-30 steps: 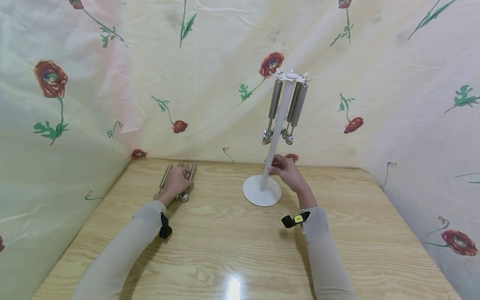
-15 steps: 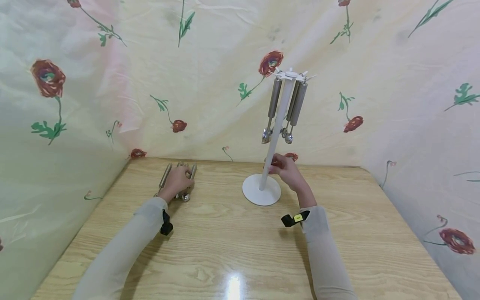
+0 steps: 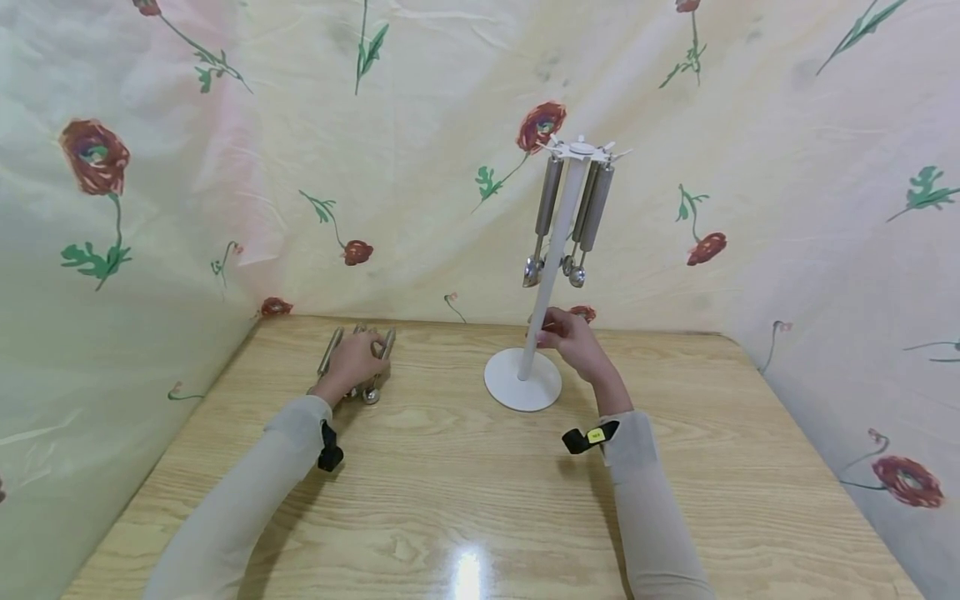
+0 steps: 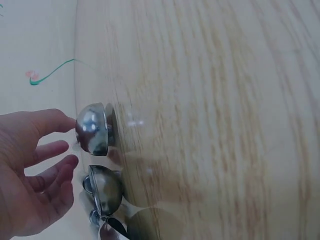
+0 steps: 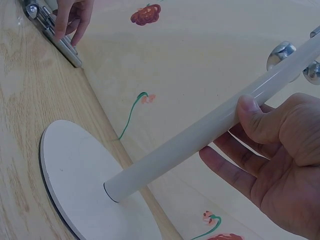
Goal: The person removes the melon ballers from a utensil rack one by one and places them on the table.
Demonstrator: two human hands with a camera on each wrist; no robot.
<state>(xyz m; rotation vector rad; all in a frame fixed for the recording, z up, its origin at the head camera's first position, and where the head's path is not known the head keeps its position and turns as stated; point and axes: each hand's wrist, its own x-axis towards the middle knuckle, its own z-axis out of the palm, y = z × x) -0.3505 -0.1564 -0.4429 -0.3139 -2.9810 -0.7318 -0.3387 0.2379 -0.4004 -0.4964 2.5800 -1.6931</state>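
And the right hand [image 3: 576,346] has its grip closed round the white stand [image 3: 557,250], pole upright on the counter [image 3: 450,467], hanging utensils [image 3: 597,208] bowls-down beneath its top! Over left, the left hand [image 3: 351,362] arches above the loose utensils [image 3: 329,352], handles aimed at the floral backdrop [image 3: 420,208] — fingers half curled, can't tell if they're holding one — and the left wrist view reveals rounded metal bowls [image 4: 92,130] partly hidden from the head view.
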